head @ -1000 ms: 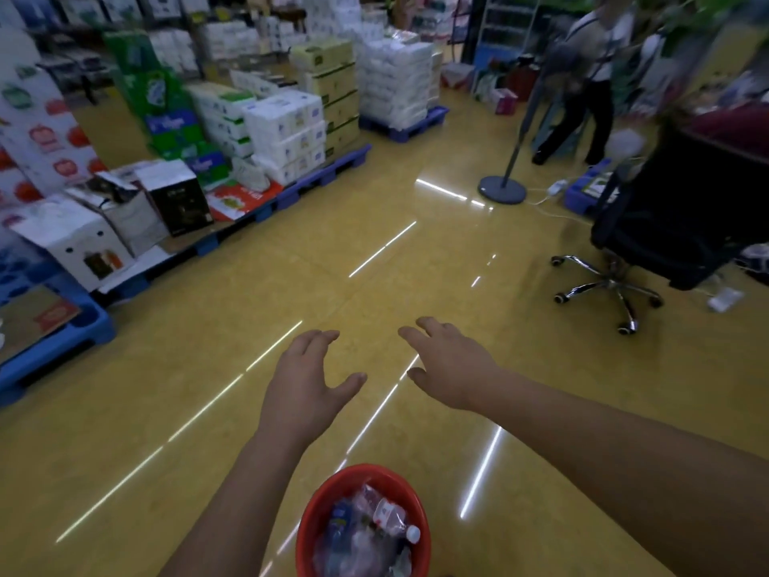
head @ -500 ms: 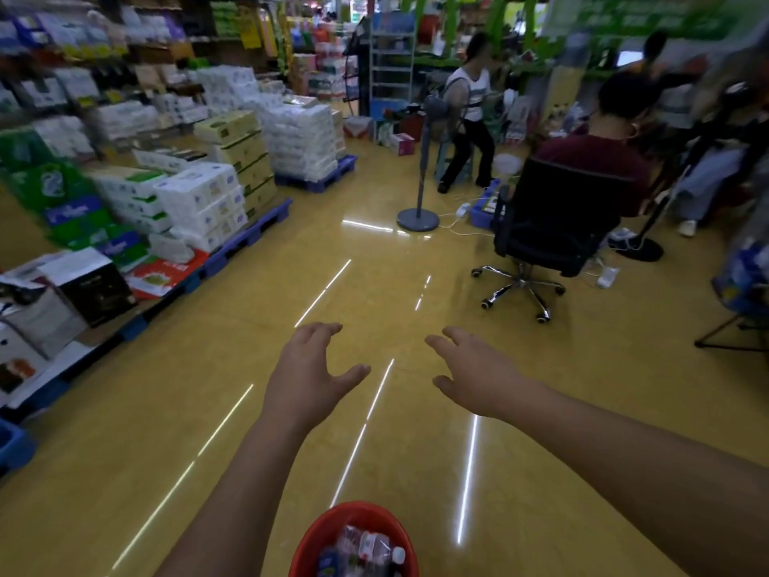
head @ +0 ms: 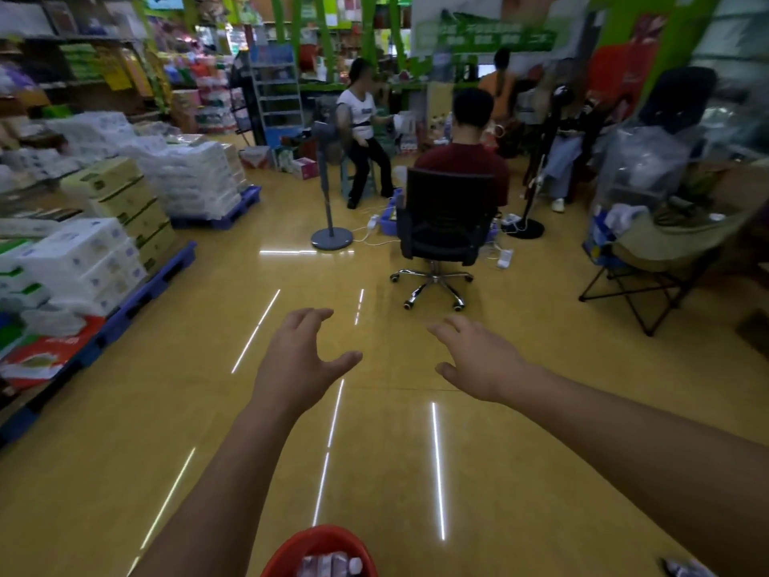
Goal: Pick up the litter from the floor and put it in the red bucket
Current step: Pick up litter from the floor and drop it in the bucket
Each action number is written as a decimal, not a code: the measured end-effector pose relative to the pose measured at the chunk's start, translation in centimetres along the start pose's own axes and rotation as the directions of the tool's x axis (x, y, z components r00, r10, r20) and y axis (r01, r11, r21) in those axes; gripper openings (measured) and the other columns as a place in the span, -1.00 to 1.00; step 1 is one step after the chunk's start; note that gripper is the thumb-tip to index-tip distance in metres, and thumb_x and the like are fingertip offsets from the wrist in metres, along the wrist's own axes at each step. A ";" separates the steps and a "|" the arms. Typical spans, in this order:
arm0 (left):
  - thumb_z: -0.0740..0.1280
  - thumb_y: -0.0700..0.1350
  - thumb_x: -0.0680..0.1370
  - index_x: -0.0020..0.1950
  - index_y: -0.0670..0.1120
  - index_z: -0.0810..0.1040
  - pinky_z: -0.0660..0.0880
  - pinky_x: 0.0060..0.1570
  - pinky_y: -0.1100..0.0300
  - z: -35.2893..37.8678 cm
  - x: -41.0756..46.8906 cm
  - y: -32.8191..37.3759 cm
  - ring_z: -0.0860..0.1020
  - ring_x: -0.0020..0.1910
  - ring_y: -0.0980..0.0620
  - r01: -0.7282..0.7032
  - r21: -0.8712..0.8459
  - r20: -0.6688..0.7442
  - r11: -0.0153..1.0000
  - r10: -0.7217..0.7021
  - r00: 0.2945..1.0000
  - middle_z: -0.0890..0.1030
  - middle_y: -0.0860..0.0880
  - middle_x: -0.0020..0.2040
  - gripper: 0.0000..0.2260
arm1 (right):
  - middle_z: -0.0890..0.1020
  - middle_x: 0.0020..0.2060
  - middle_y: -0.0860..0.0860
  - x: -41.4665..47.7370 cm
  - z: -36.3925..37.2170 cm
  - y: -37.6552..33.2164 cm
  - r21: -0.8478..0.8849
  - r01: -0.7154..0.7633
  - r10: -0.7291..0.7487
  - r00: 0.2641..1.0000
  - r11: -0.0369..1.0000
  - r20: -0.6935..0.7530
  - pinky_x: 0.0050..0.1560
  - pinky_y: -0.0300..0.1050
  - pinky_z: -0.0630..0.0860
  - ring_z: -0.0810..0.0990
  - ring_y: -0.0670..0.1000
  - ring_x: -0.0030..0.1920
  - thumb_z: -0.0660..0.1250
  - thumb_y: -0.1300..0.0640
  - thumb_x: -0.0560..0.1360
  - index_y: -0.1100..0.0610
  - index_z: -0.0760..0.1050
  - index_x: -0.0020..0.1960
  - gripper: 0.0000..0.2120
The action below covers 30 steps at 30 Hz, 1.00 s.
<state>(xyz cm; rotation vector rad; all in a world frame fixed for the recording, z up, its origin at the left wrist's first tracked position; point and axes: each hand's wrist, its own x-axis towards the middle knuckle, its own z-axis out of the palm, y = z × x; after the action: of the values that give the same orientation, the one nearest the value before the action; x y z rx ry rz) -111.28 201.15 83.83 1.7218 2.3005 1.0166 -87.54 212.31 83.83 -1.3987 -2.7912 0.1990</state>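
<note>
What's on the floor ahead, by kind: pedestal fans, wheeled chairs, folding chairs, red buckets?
Pedestal fans: 2 (grey-based fan, black-based fan)
Wheeled chairs: 1 (office chair)
Folding chairs: 1 (folding chair)
Red buckets: 1 (red bucket)
Total: 5

Glossy yellow shop floor (head: 541, 472), stacked boxes (head: 120, 202)

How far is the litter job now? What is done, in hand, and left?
Done: the round red plastic bucket holds clear plastic bottles. In hand: nothing; left hand and right hand are open and empty over the yellow floor. Left: possibly one crumpled pale scrap at the frame's lower right edge.
</note>
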 end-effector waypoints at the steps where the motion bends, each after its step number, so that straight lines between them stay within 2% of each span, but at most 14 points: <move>1: 0.51 0.19 0.36 0.40 0.06 0.41 0.41 0.16 0.17 0.6 0.0 1.2 0.40 0.32 0.07 -0.017 0.000 0.012 1.000 0.017 1.000 0.40 0.06 0.38 -0.34 | 0.14 0.53 0.04 -0.9 -0.2 1.3 0.001 -0.025 0.025 1.000 1.000 -0.001 0.29 0.07 0.43 0.26 0.13 0.45 0.26 -0.06 0.56 -0.08 0.11 0.53 -0.40; 7: 0.51 0.17 0.37 0.41 0.05 0.42 0.39 0.12 0.20 4.7 -0.6 8.2 0.40 0.32 0.05 -0.124 -0.033 0.071 0.992 0.126 0.990 0.40 0.06 0.38 -0.34 | 0.13 0.53 0.05 -7.3 -1.4 8.7 -0.015 -0.150 0.150 0.988 0.989 -0.023 0.29 0.08 0.45 0.24 0.13 0.47 0.25 -0.07 0.57 -0.08 0.08 0.54 -0.39; 14: 0.51 0.18 0.36 0.41 0.04 0.41 0.40 0.08 0.18 10.7 -3.2 19.6 0.41 0.31 0.03 -0.231 -0.093 0.147 0.968 0.243 0.959 0.40 0.04 0.38 -0.34 | 0.12 0.54 0.04 -18.3 -3.1 19.1 -0.040 -0.330 0.328 0.943 0.943 -0.052 0.29 0.07 0.45 0.23 0.12 0.48 0.25 -0.08 0.58 -0.08 0.06 0.55 -0.37; 20: 0.51 0.19 0.36 0.39 0.01 0.43 0.40 0.14 0.14 15.1 -6.5 28.6 0.43 0.28 0.00 -0.333 -0.124 0.220 0.935 0.353 0.910 0.42 0.01 0.36 -0.34 | 0.14 0.52 0.07 -28.3 -3.9 27.1 -0.038 -0.456 0.454 0.889 0.889 -0.063 0.23 0.10 0.49 0.26 0.16 0.44 0.25 -0.07 0.58 -0.05 0.05 0.55 -0.37; 24: 0.51 0.18 0.37 0.41 0.01 0.43 0.35 0.25 0.08 17.9 -9.2 34.4 0.36 0.37 -0.02 -0.389 -0.141 0.246 0.910 0.413 0.877 0.40 -0.02 0.40 -0.34 | 0.15 0.51 0.09 -34.7 -3.8 31.8 -0.031 -0.519 0.515 0.854 0.854 -0.079 0.21 0.13 0.49 0.28 0.19 0.42 0.25 -0.07 0.58 -0.03 0.07 0.55 -0.38; 27: 0.50 0.19 0.38 0.40 0.02 0.42 0.38 0.15 0.12 19.7 -11.1 37.9 0.39 0.34 -0.01 -0.430 -0.149 0.266 0.891 0.455 0.850 0.40 0.00 0.39 -0.34 | 0.15 0.51 0.09 -38.6 -3.5 34.6 -0.020 -0.558 0.555 0.828 0.830 -0.078 0.22 0.15 0.49 0.28 0.20 0.43 0.26 -0.07 0.58 -0.03 0.06 0.55 -0.38; 30: 0.50 0.21 0.36 0.41 0.05 0.41 0.41 0.16 0.09 21.4 -12.5 40.9 0.42 0.31 0.00 -0.441 -0.182 0.306 0.879 0.477 0.824 0.38 0.01 0.40 -0.33 | 0.13 0.52 0.09 -42.2 -3.3 37.3 -0.005 -0.595 0.592 0.801 0.804 -0.089 0.22 0.14 0.48 0.27 0.20 0.43 0.26 -0.08 0.57 -0.04 0.06 0.55 -0.37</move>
<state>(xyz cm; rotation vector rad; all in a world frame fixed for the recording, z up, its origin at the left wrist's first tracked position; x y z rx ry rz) -63.75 205.53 86.18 2.2580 1.6259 0.7872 -32.24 201.02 84.58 -2.1953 -2.2000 0.0910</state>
